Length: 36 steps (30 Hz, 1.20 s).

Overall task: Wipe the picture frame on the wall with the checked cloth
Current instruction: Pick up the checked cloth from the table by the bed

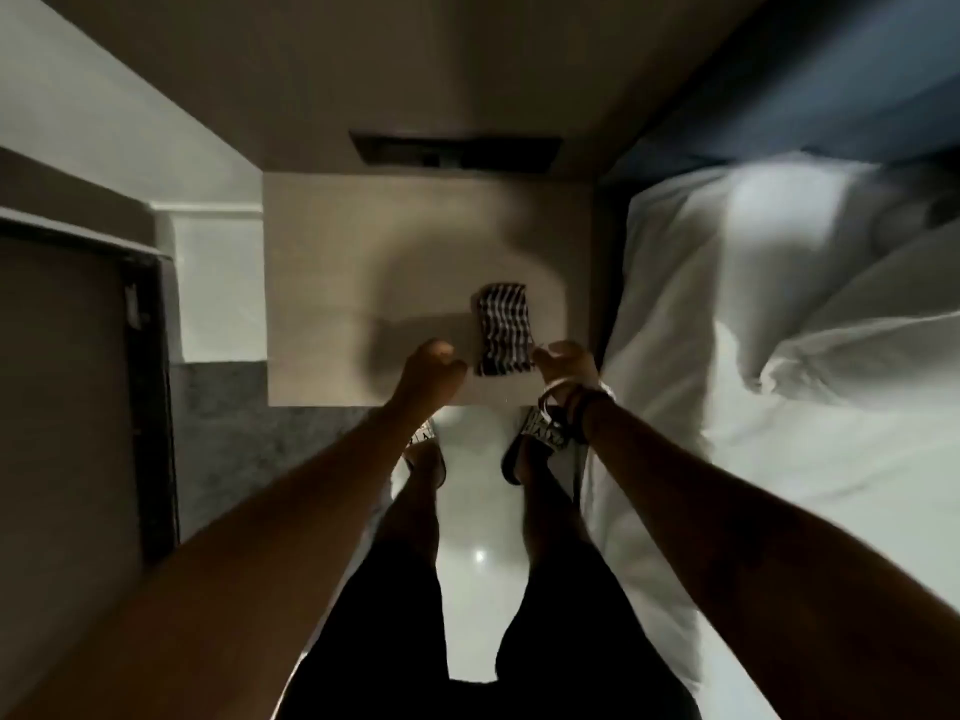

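The black-and-white checked cloth (505,330) lies folded on the beige bedside table (322,283), toward its right front part. My left hand (432,363) hovers just left of the cloth with its fingers curled in, holding nothing. My right hand (563,363), with bands on the wrist, sits at the cloth's lower right corner; whether it touches the cloth is unclear. A dark rectangular frame (457,150) is seen edge-on on the wall above the table.
A bed with white sheets and a pillow (779,304) lies close on the right. A dark door frame (148,397) stands on the left. My legs and sandalled feet stand on the glossy white floor (478,511) in front of the table.
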{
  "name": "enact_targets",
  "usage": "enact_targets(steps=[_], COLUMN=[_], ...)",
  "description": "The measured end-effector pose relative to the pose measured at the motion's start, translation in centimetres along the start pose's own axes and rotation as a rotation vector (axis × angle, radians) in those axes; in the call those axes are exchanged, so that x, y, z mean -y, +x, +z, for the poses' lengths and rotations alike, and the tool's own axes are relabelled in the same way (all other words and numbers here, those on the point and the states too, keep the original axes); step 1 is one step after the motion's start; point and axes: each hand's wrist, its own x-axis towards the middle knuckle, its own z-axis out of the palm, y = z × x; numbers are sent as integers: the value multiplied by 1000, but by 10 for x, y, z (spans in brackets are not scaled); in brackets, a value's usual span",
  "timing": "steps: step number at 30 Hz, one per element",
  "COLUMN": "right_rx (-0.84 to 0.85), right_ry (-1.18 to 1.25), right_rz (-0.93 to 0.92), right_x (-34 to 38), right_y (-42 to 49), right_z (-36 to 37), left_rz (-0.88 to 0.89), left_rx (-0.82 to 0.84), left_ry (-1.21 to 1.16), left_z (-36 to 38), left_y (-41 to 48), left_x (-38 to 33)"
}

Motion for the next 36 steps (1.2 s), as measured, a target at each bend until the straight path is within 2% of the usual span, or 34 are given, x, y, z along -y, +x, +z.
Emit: enact_targets(steps=[2,6,10,13,15,18,22,26,28,30,36], right_rx=[23,-21,-185,-194,-111,186,286,596,749,784,570], right_ry=[-3,62,113,126,182,99,411,825,973,979,834], right_rz=[23,81,25,-41,-7,74,136,250,152,31,-338], right_x=[-5,-17,-32,-42,-41,-28,-2,27,46,77,172], right_y=[28,85,112,114,115,102,60,12,-14,-42,-124], right_z=[19,53,68,71,68,55,30,-6,-30,-58,-158], left_rz=[12,-80,-81,-149,-184,-158,-158,-64,-14,41,202], left_rx=[-2,-15,-17,31,70,102,261,381,439,473,443], left_ry=[-48,-264,-324,-452,-490,-528,-659,-699,-746,-721,-467], left_z=[18,56,88,96,97,85,51,8,-14,-35,-102], left_y=[29,84,121,126,125,109,74,28,-6,-37,-128], left_x=[5,15,18,18,19,14,-3,-46,-75,-107,-204])
